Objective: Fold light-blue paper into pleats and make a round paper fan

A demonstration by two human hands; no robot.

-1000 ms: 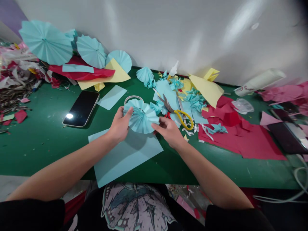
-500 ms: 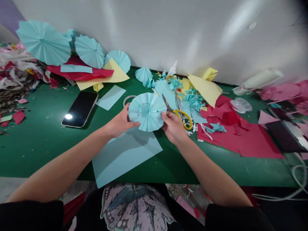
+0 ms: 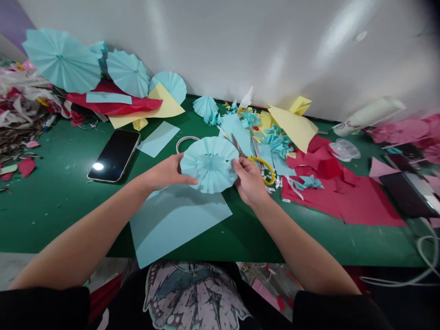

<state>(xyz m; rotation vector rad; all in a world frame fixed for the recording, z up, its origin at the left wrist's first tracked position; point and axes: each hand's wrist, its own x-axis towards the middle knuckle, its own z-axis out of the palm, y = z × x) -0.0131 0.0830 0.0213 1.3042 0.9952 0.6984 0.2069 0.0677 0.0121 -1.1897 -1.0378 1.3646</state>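
Observation:
A round pleated paper rosette (image 3: 211, 165), light blue with small cut slits around its middle, is held up between both hands. My left hand (image 3: 172, 173) pinches its left edge, thumb in front and fingers behind. On the right edge my right hand (image 3: 250, 179) grips it the same way; some fingertips are hidden behind the paper. Below the rosette lies a light blue sheet (image 3: 182, 224) on the green table (image 3: 254, 238). Yellow-handled scissors (image 3: 263, 169) rest just beyond my right hand. A roll of tape (image 3: 182, 142) lies behind the rosette, partly covered by it.
A phone (image 3: 115, 155) lies at left beside a small blue paper piece (image 3: 160, 139). Larger pleated rosettes (image 3: 63, 59) lean on the wall. Red paper (image 3: 364, 199), blue scraps (image 3: 277, 142) and yellow paper (image 3: 294, 126) cover the right. A dark device (image 3: 409, 195) with a white cable sits far right.
The rosette has come slightly lower and tilted, so it looks flatter and wider. My left hand has shifted a little left and down with it; both hands keep their hold.

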